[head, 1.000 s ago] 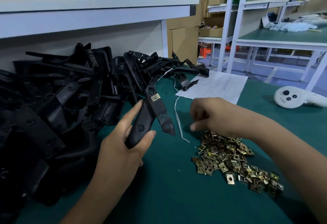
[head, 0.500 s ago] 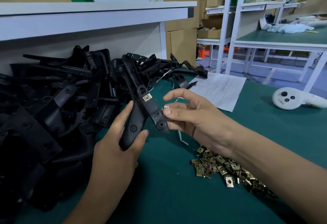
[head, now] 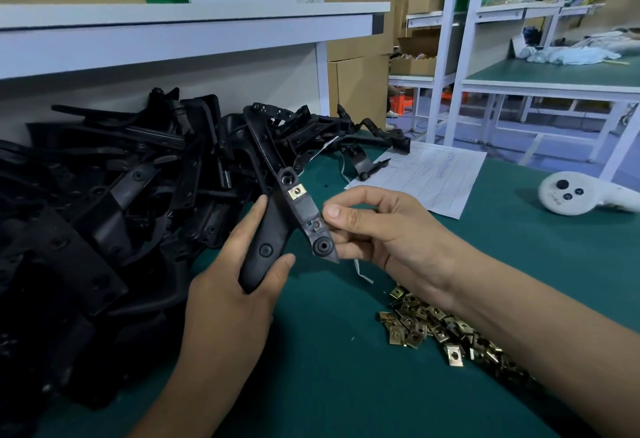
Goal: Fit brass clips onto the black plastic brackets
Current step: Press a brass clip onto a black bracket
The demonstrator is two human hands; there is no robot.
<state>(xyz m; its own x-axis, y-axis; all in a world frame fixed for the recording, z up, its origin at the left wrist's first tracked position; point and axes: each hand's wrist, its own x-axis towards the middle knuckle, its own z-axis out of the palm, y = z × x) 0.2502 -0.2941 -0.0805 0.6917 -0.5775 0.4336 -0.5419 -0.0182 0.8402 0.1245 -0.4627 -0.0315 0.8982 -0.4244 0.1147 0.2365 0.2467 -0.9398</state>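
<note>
- The right hand (head: 377, 233) hides whatever its fingertips pinch against the bracket (head: 298, 216).
- The bracket pile (head: 86, 202) runs off the left edge.
- The writing on the paper sheet (head: 429, 174) is too small to read.

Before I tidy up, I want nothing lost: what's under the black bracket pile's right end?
The paper sheet lies partly beneath the bracket pile; a white strip pokes out. Anything deeper is covered.

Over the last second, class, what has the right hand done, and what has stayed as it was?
The right hand left the loose brass clips on the mat, rose left to the black bracket, and its fingertips now pinch at the bracket's lower slot; whether a clip is in them is hard to tell. Unchanged: the left hand grips the bracket's handle end, one fitted clip sits in the upper slot, and the bracket pile lies as before.
</note>
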